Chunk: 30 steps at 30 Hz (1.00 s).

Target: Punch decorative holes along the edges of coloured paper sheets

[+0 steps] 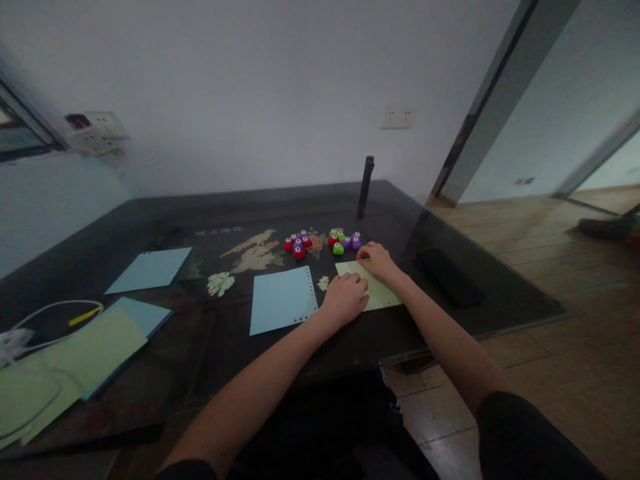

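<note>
Left hand and right hand, fingers loosely curled, press flat on green paper, gripping nothing. Blue sheet just left. Small punches clustered behind on worktop.

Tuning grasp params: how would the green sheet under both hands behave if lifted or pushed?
Green sheet looks thin and lies flat, so probably floppy and very light. The table looks glossy, so it likely slides easily. Both the left hand and right hand press it flat.

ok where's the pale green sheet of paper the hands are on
In the head view the pale green paper sheet lies right of centre on the dark table, under the left hand and right hand, beside the blue punched sheet.
</note>
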{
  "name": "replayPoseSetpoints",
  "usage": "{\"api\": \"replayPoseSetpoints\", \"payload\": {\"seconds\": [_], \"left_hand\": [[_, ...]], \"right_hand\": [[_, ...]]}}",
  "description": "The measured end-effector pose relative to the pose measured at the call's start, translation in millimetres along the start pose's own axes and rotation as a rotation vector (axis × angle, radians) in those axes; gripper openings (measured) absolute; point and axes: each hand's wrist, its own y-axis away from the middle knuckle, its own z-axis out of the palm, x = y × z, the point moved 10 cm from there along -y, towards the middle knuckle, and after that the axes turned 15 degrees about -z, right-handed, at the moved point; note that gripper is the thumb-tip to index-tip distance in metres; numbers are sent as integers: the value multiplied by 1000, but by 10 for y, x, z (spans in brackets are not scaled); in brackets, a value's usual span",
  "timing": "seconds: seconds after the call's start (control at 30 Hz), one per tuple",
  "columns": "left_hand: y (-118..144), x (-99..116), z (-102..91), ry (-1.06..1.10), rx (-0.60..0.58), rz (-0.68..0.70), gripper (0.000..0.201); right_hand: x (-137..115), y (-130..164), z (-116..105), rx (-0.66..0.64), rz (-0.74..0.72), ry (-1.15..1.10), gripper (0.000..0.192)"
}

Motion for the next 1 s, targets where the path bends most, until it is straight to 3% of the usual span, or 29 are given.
{"api": "replayPoseSetpoints", "payload": {"seconds": [0.1, 0.2, 0.33, 0.43, 0.5, 0.63, 0.77, 0.83, 1.0], "left_hand": [[14, -65, -243, 78, 45, -8, 22], [74, -371, -578, 181, 124, -9, 20], [195, -1269, -776, 254, 201, -135, 16], [299, -1946, -704, 266, 212, -264, 13], [356, -2230, -663, 278, 236, -320, 13], [365, -2314, -557, 251, 185, -291, 15], [350, -2274, -388, 165, 69, -306, 44], [362, -2263, -327, 128, 35, -318, 55], [389, -2219, -280, 82, -27, -329, 53]], "right_hand": [[-53, -30, -177, 93, -59, -66, 10], [-281, -63, -436, 206, -164, -164, 9], [-807, -141, -563, 198, -276, -285, 10], [-1258, -252, -405, 66, -370, -289, 12], [-1474, -333, -248, -3, -407, -251, 13], [-1678, -440, 145, -128, -419, -156, 22], [-1732, -413, 445, -224, -432, -22, 51], [-1732, -380, 515, -253, -435, 17, 60], [-1731, -345, 554, -284, -455, 53, 65]]}}
